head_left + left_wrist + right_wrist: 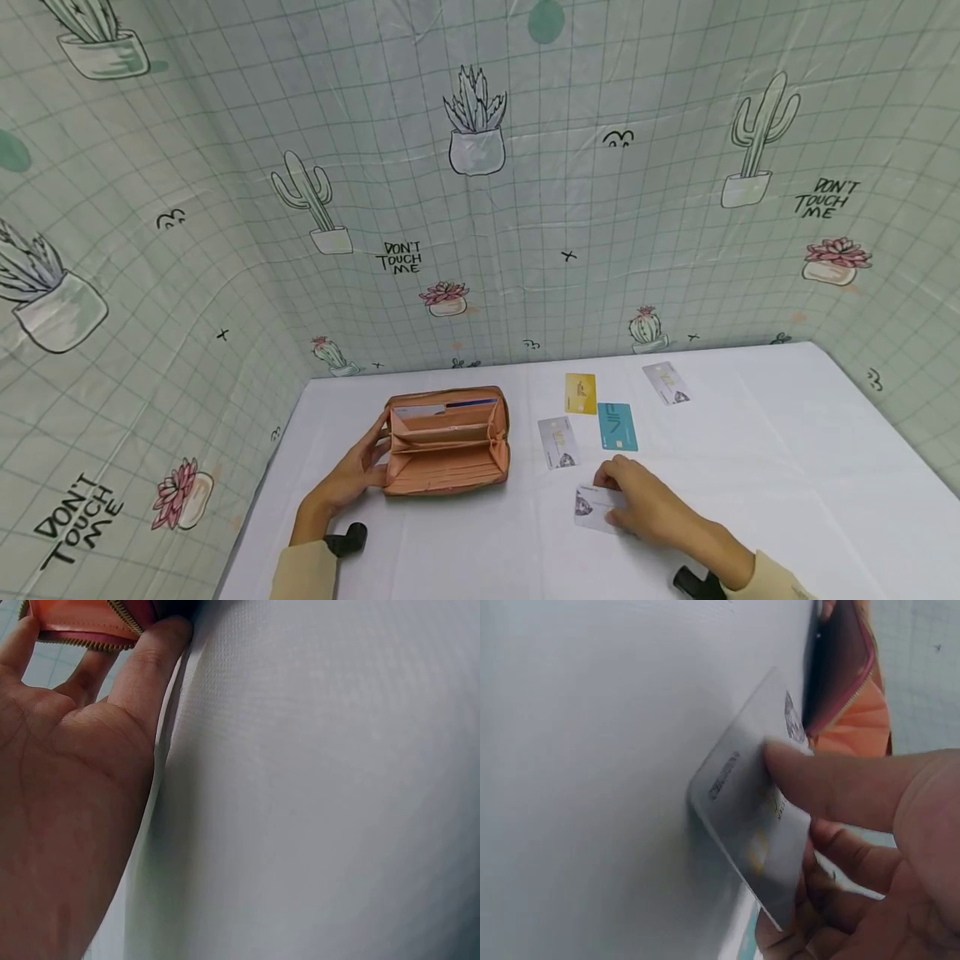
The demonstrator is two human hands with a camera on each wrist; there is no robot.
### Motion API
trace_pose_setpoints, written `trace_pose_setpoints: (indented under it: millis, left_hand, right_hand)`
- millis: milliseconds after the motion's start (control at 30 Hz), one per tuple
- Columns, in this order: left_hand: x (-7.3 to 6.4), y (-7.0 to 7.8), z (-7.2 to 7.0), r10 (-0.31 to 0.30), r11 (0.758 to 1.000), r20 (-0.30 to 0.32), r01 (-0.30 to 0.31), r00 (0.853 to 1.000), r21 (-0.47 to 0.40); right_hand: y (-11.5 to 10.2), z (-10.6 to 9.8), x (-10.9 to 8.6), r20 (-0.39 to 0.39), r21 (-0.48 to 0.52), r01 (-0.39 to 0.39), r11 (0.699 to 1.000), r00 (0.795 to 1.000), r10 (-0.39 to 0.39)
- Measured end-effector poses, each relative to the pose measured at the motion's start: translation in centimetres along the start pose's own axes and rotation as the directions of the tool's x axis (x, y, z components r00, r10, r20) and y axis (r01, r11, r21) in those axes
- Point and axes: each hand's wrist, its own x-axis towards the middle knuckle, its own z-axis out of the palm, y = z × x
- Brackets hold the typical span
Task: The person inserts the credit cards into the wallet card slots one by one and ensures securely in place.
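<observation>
An orange-brown zip wallet (pixel 448 477) lies opened wide on the white table, its inner compartments facing up. A whitish card and a dark blue edge show in its back slot. My left hand (pixel 351 473) grips the wallet's left end, thumb at the lower corner and fingers along the upper side; brass zipper teeth show beside the fingers in the left wrist view. To the right of the wallet, my right hand (pixel 651 505) pinches a silver card (pixel 739 799) between thumb and fingers. The card is tilted, its printed face partly covered by the thumb.
Beyond the right hand lie a yellow card (pixel 581 393), a teal VIP card (pixel 617 427) and two more silver cards, one nearer (pixel 558 442) and one farther right (pixel 666 383). A patterned cloth backdrop (pixel 525 208) rises behind and beside the table.
</observation>
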Motion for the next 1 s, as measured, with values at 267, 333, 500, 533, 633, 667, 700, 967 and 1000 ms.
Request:
trace_pose_setpoints:
  millis: [267, 333, 500, 533, 633, 667, 700, 967, 1000]
  left_hand:
    - [0.0, 0.0, 0.0, -0.009, 1.000, -0.005, 0.009, 1.000, 0.008]
    - [0.0, 0.1, 0.0, -0.012, 1.000, -0.010, 0.012, 1.000, 0.012]
    - [0.1, 0.0, 0.1, -0.012, 1.000, -0.011, 0.012, 1.000, 0.022]
    - [0.1, 0.0, 0.0, -0.013, 1.000, -0.012, 0.013, 1.000, 0.022]
    - [0.1, 0.1, -0.1, -0.016, 1.000, -0.012, 0.016, 1.000, 0.025]
    - [0.1, 0.1, -0.1, -0.019, 1.000, -0.013, 0.020, 1.000, 0.024]
    - [0.2, 0.1, -0.1, -0.022, 1.000, -0.012, 0.023, 1.000, 0.021]
    - [0.2, 0.0, -0.2, -0.003, 1.000, 0.002, 0.003, 1.000, 0.020]
    - [0.2, 0.0, -0.3, 0.000, 1.000, 0.003, 0.000, 1.000, 0.017]
  right_hand:
    - [-0.5, -2.2, 0.4, -0.008, 0.103, 0.132, 0.986, 0.991, -0.132]
    - [-0.8, -2.9, 0.7, -0.024, 0.110, 0.153, 0.982, 0.988, -0.151]
    - [-1.7, -4.1, 1.7, -0.074, 0.148, 0.198, 0.969, 0.979, -0.189]
    - [-1.9, -4.2, 2.0, -0.084, 0.152, 0.206, 0.967, 0.977, -0.195]
    - [-2.5, -4.7, 2.7, -0.115, 0.173, 0.215, 0.961, 0.974, -0.197]
    - [-2.7, -4.7, 3.0, -0.128, 0.176, 0.216, 0.960, 0.972, -0.195]
    - [-2.9, -4.8, 3.2, -0.142, 0.181, 0.219, 0.959, 0.970, -0.195]
    - [-4.6, -5.0, 6.2, -0.228, 0.207, 0.231, 0.950, 0.956, -0.183]
    - [-4.8, -5.0, 6.6, -0.234, 0.215, 0.230, 0.949, 0.956, -0.178]
